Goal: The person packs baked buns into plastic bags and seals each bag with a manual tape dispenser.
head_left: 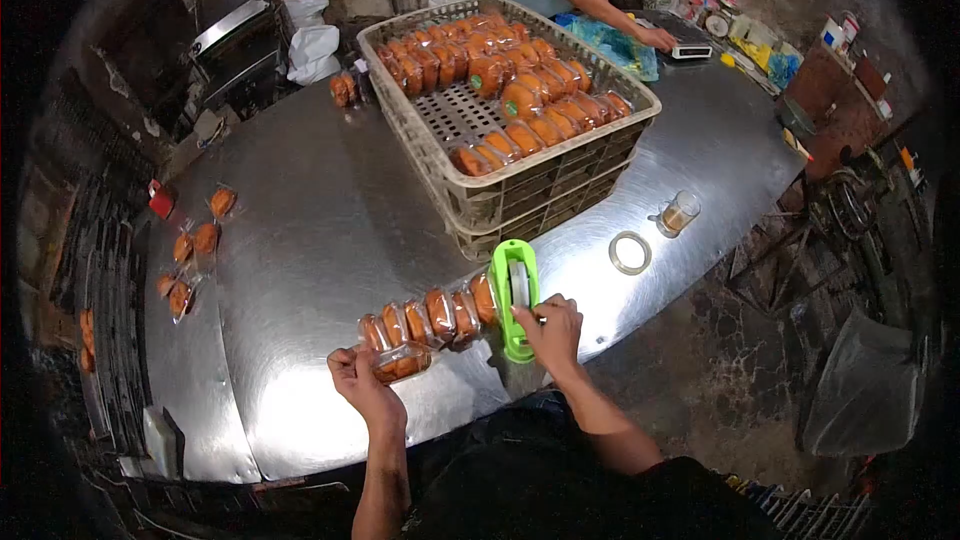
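My left hand (367, 382) pinches the edge of a clear plastic packet of brown cakes (402, 364) at the table's near edge. Just beyond it, a row of wrapped cakes (440, 314) stands on edge side by side, leading up to a bright green tape dispenser (513, 342). My right hand (553, 336) is at the dispenser's right side, its thumb by the pale tape roll (519, 284). The fingers of that hand are curled together around a small dark thing too small to name.
A large plastic crate (480, 215) partly filled with wrapped cakes stands on the metal table (310, 210). To the right are a glass of brown drink (679, 213) and a clear tape roll (630, 253). Loose packets (206, 237) lie left. Another person's hand (655, 38) touches a scale (688, 48).
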A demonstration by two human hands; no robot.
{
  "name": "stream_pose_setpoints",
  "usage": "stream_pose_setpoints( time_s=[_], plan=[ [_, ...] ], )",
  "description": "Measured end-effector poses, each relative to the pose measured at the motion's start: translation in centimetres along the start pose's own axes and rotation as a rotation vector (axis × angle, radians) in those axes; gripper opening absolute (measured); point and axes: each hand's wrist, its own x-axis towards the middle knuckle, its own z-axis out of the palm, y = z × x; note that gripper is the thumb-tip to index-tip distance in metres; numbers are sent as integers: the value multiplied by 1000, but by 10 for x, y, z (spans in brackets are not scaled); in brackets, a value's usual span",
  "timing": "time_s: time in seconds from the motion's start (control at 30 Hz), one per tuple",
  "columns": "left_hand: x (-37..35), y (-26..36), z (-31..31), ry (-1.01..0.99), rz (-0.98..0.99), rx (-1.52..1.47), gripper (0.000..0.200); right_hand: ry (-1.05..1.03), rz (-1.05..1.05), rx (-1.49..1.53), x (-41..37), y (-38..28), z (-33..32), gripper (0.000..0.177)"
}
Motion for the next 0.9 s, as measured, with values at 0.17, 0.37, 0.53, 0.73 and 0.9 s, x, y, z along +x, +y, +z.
stream_pose_setpoints(
  time_s=[0.17,0.37,0.53,0.73,0.9],
  plan=[
    [6,7,-32,-5,-8,-27,19,107,-42,143,2,-1,12,34],
    [19,10,-55,-66,-21,-49,22,165,-50,157,24,-27,-1,36],
    [32,14,-68,-118,-65,-83,23,44,221,309,-81,-18,3,43],
    [36,0,-65,-213,-41,-4,24,-286,-229,407,-106,-105,23,31],
    [18,0,-63,-197,-112,-12,23,-241,-629,391,-90,-171,48,13]
  ],
)
